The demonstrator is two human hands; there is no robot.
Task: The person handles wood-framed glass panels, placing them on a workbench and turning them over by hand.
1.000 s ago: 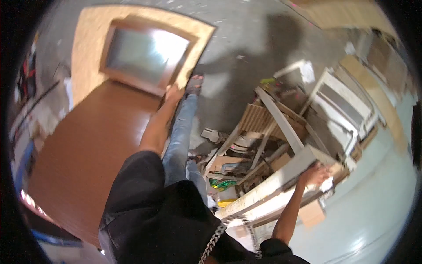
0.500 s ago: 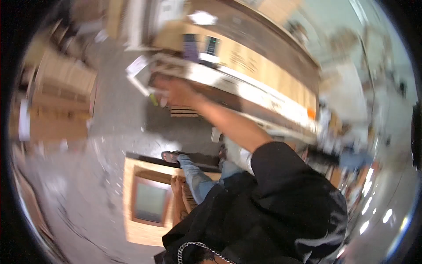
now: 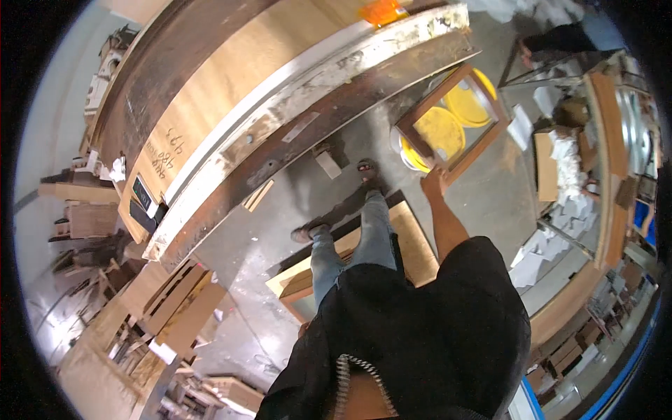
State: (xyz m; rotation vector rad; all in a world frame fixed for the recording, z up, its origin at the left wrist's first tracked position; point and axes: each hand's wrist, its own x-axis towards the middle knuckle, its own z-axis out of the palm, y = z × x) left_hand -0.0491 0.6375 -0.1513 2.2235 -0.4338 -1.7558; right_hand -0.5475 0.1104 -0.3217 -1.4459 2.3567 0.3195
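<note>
So, right hand (image 3: 434, 185) is right of centre, fingers closed on the lower corner of a brown wooden frame (image 3: 477, 151). That frame sits in the upper right part of the picture, tilted, and you can see yellow round lids (image 3: 441, 133) through its opening. Can't tell if there's glass in it. Bits of yellow poke out past its edges too.

Left hand (image 3: 303, 329) is mostly tucked behind the black shirt (image 3: 413, 336), just left of bottom centre, so no clue what its fingers are doing. It's right next to a smaller framed pane (image 3: 304, 308) beside the legs. A pale wooden panel (image 3: 414, 245) lies around the legs near the middle, partly hidden by them.

Big workbench (image 3: 322, 80) with a scuffed white edge sweeps across the upper left. On it there's a light board (image 3: 210, 84) with some handwriting, a phone (image 3: 144, 196) near its lower left end, and an orange packet (image 3: 383, 12) at top centre.
</note>
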